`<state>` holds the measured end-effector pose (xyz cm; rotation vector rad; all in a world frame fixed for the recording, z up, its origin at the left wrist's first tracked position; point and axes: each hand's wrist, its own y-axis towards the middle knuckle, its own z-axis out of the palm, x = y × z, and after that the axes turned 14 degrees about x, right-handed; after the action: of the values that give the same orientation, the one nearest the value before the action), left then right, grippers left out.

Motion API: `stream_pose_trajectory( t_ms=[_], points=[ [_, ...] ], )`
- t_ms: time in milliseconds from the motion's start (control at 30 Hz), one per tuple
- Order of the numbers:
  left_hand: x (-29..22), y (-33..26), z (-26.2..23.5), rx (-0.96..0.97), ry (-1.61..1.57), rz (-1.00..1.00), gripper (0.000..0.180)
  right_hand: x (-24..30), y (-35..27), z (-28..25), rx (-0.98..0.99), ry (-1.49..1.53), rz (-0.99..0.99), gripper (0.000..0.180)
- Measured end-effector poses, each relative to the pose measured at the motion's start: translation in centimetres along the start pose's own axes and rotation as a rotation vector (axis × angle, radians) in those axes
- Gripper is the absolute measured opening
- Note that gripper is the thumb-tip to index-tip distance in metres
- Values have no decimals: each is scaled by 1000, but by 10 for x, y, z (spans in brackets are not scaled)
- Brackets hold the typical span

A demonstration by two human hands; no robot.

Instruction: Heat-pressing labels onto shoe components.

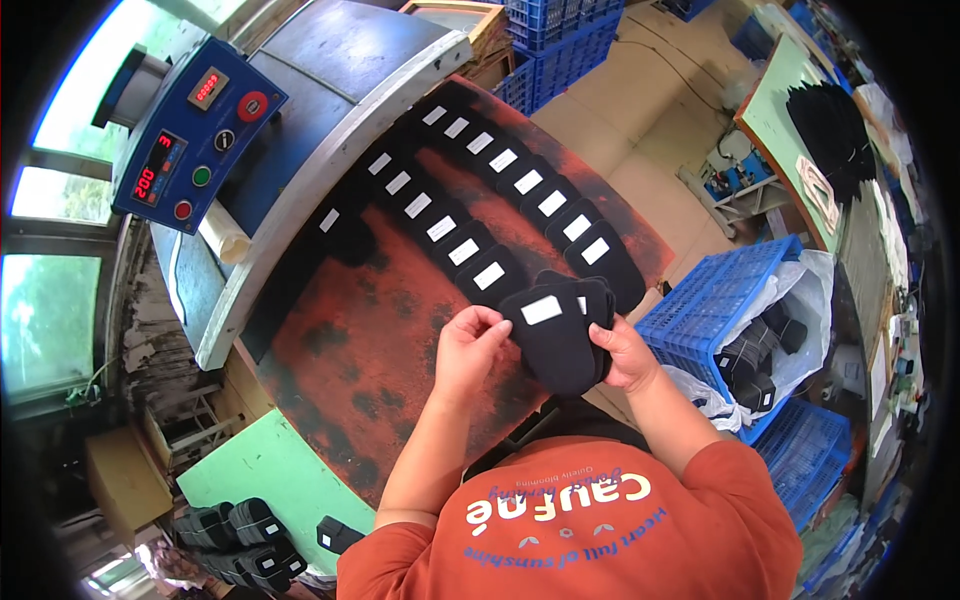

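The front black piece (pixel 555 355) hid most of the other black pieces (pixel 601 300) behind it, so their number could not be told; the right hand (pixel 630 358) had its fingers largely out of sight behind that bunch; marks on the white label (pixel 542 309) were too small to make out; the overlapping row pieces (pixel 618 275) partly covered one another; the orange shirt (pixel 620 550), cut off by the lower edge, blocked part of the desk (pixel 400 360); clutter (pixel 905 350) along the right rim was blurred.

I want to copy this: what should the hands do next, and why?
Perhaps the left hand should slide the front black pad off the stack: it pinches that pad's edge, the right hand grips the stack, and similar pads lie in rows.
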<state>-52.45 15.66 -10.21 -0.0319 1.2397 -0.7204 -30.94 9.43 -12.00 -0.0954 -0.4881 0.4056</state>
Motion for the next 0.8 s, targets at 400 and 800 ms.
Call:
stream_pose_trajectory(
  t_ms=[400, 800],
  points=[
    [23, 2, 0, -356, 576, 62, 12, 31, -31, -29, 15, 89, 1, 48],
    [41, -24, 28, -201, 19, -36, 8, 50, -41, -49, 118, 310, -52, 51]
  ],
)
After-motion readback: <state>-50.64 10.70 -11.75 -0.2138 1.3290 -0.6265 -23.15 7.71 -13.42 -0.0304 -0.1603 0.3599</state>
